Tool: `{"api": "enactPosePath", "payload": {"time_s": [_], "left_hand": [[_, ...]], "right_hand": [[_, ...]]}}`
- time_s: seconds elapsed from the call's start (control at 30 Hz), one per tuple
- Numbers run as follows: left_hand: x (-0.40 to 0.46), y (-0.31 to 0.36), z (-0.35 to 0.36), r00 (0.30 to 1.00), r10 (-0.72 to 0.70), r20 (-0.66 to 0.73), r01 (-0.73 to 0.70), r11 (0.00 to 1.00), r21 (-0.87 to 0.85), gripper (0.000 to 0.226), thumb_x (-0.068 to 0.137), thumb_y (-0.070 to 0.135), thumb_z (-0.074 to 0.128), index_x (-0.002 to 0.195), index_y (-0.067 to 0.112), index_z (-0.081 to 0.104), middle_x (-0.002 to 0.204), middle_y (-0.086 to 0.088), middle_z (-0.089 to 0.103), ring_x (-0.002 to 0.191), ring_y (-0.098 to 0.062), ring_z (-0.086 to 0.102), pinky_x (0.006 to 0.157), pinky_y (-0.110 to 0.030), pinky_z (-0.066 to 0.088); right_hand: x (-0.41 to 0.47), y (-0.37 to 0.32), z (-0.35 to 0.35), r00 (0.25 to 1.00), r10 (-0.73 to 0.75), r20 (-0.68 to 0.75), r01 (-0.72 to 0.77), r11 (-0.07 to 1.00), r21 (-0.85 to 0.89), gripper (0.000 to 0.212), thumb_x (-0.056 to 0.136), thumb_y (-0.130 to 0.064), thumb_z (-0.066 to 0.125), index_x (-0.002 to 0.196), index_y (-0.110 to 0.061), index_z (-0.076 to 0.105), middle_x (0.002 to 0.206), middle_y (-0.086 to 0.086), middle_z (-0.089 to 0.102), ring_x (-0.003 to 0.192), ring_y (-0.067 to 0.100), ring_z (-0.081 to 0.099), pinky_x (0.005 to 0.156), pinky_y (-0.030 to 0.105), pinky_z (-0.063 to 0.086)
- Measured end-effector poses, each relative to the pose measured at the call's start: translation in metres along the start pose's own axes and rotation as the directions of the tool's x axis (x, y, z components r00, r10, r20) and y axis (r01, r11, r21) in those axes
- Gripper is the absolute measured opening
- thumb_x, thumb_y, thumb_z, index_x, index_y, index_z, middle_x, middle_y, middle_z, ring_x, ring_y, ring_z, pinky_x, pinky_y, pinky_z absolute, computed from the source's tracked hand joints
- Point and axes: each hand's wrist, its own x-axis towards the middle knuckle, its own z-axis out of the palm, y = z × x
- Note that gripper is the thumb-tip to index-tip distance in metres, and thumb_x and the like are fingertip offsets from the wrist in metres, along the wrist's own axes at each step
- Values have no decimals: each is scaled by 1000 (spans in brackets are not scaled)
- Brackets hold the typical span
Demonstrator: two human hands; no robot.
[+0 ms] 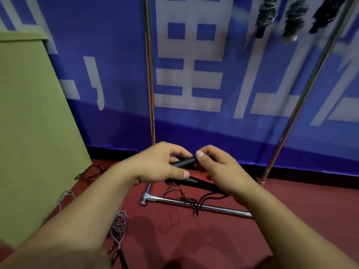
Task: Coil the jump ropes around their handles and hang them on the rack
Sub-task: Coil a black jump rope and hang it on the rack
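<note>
**Both hands on the black handles**

Left hand (161, 164) curls around the upper black cylindrical handle (184, 162); right hand (219, 167) pinches that handle's end with its thumb on top. The second black handle (200, 184) sits just beneath, thin black cord (186, 199) dangling over the chrome metal rack (149, 74). Three coiled black ropes (293, 18) hang top right.
</note>
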Motion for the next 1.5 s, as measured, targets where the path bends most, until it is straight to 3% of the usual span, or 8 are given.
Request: {"api": "enactPosePath", "payload": {"time_s": [0.3,0.47,0.6,0.77,1.07,1.27,1.37,1.5], "left_hand": [[-17,-18,1,995,-82,58,82,997,6,35,85,10,77,116,21,65,101,-14,75,97,-33,71,93,-46,54],[-26,-20,-5,993,-73,92,70,997,37,39,86,12,76,121,23,65,102,-1,76,97,-15,72,91,-31,57],[-29,-20,-15,982,-73,-175,47,988,-148,31,85,0,74,113,13,70,101,-13,74,82,-15,68,65,-23,57],[-14,-23,-12,824,-260,-503,-87,819,-567,25,86,6,74,110,10,67,102,-23,74,85,-31,68,63,-27,55],[-1,-6,-11,676,-318,-664,-357,647,-673,17,89,12,72,105,14,68,83,-1,75,69,-10,67,54,-18,51],[-19,7,8,853,-254,-456,-267,538,-799,25,93,17,66,115,5,66,96,-8,74,84,-17,71,72,-26,59],[-31,7,29,932,-207,-297,-91,660,-746,22,95,28,62,108,11,68,97,-4,75,93,-18,70,87,-35,53],[-29,6,55,915,-253,-313,-78,651,-755,26,100,31,56,103,9,70,84,-7,70,70,-22,64,59,-33,50]], "right_hand": [[-8,3,14,971,130,199,-118,990,-72,23,102,-44,44,92,-27,55,78,0,75,57,11,62,54,26,48],[-12,5,18,955,242,172,-245,970,-4,34,103,-46,38,102,-16,54,81,-1,77,58,19,58,53,25,42],[-14,9,25,937,342,68,-348,906,241,34,103,-47,38,105,-17,55,78,6,76,57,26,61,58,33,48],[-17,-16,38,938,343,56,-321,790,522,23,106,-31,42,102,-11,52,76,16,64,55,26,66,52,33,50],[-25,-32,43,965,261,38,-246,840,484,21,105,-23,41,101,-9,57,82,12,72,57,17,56,60,30,46],[-21,-29,44,957,266,-116,-155,806,571,16,101,-15,50,96,-7,63,73,9,66,49,11,43,54,29,38],[-22,-31,45,961,234,-145,-115,821,560,15,100,-15,52,97,-6,64,72,10,64,48,11,46,51,27,41],[-33,-36,53,986,164,-21,-134,865,484,18,102,-15,49,100,-5,64,76,11,69,54,15,55,53,26,45]]}}
